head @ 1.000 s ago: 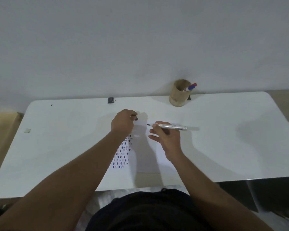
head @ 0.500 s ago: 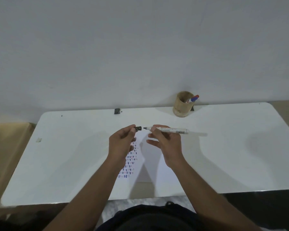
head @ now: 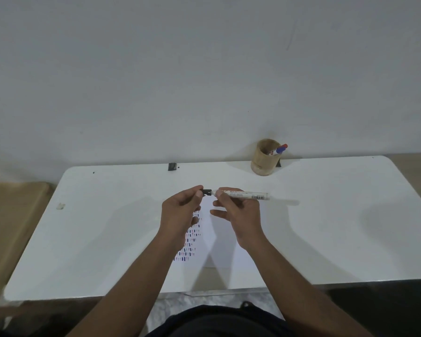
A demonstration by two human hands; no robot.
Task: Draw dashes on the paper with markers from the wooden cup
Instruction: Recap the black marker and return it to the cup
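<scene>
My right hand (head: 238,215) holds a white marker (head: 247,195) level above the table, its tip pointing left. My left hand (head: 180,212) pinches the marker's black cap (head: 206,192), which meets the tip; whether it is fully seated I cannot tell. Below both hands lies the white paper (head: 219,239), with rows of blue and red dashes (head: 188,242) down its left side. The wooden cup (head: 264,161) stands at the table's far edge by the wall, with a blue-capped and a red-capped marker (head: 280,150) sticking out of it.
The white table (head: 107,227) runs wall to front edge. A small black object (head: 172,166) sits at the far edge, left of the cup. A bit of tape or scrap (head: 60,206) lies at the left. A tan surface (head: 7,215) adjoins the table's left side.
My left hand lifted off the paper with the black cap and moved right until the cap met the marker tip. The camera view tilted upward.
</scene>
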